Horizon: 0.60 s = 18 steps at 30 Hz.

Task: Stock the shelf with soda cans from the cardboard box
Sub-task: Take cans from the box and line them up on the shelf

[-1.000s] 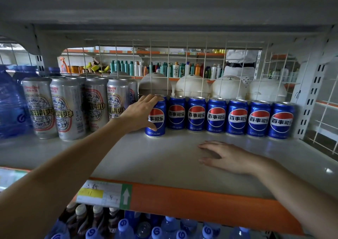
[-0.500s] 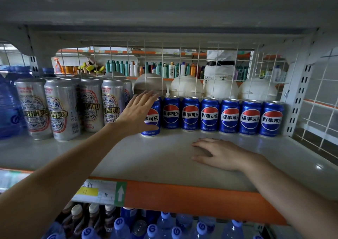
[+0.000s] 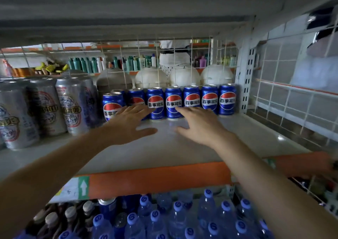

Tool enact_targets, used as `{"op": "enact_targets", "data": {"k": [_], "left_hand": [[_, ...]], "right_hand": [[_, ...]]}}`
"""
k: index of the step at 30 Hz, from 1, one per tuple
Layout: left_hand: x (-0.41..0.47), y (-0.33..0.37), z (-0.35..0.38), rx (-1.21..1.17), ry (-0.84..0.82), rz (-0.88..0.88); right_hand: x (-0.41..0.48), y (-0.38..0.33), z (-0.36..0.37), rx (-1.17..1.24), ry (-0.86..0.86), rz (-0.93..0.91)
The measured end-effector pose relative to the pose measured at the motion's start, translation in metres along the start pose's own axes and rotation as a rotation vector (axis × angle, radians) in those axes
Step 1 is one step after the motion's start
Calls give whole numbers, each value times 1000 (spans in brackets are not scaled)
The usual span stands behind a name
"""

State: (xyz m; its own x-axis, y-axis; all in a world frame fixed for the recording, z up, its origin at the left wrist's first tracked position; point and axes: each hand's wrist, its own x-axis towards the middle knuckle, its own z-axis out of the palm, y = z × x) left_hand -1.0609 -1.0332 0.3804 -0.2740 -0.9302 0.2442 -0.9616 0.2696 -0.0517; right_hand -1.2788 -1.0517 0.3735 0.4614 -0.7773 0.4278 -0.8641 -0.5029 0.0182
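Observation:
Several blue soda cans point(image 3: 173, 102) stand in a row at the back of the grey shelf point(image 3: 182, 147). The leftmost blue can point(image 3: 111, 105) sits a little forward of the row. My left hand point(image 3: 128, 124) reaches over the shelf with fingers straight and spread, its fingertips in front of the left cans. My right hand point(image 3: 199, 125) is also spread flat, fingertips near the middle cans. Neither hand holds anything. The cardboard box is not in view.
Tall silver cans point(image 3: 71, 107) fill the shelf's left side. A white wire grid point(image 3: 285, 99) closes the back and right side, with white bowls point(image 3: 184, 76) behind it. An orange edge strip point(image 3: 161, 178) fronts the shelf. Blue-capped water bottles point(image 3: 177, 218) stand below.
My left hand has let go of the leftmost can and pulled back toward the middle. My right hand has lifted off the shelf and moved forward toward the cans. The view has shifted.

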Motion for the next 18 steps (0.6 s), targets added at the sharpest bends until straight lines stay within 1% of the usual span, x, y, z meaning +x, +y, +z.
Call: {"op": "enact_targets", "data": {"k": [3, 7, 9, 14, 18], "left_hand": [[10, 21, 4, -107, -38, 68], [29, 59, 15, -384, -110, 202], [40, 85, 21, -473, -137, 311], [57, 170, 20, -570, -146, 582], [57, 237, 15, -643, -107, 762]], "right_hand": [[-24, 16, -12, -39, 26, 45], [-72, 51, -21, -110, 5, 194], [-100, 67, -25, -115, -9, 279], [-174, 90, -43, -78, -32, 484], [-231, 97, -62, -78, 33, 594]]}}
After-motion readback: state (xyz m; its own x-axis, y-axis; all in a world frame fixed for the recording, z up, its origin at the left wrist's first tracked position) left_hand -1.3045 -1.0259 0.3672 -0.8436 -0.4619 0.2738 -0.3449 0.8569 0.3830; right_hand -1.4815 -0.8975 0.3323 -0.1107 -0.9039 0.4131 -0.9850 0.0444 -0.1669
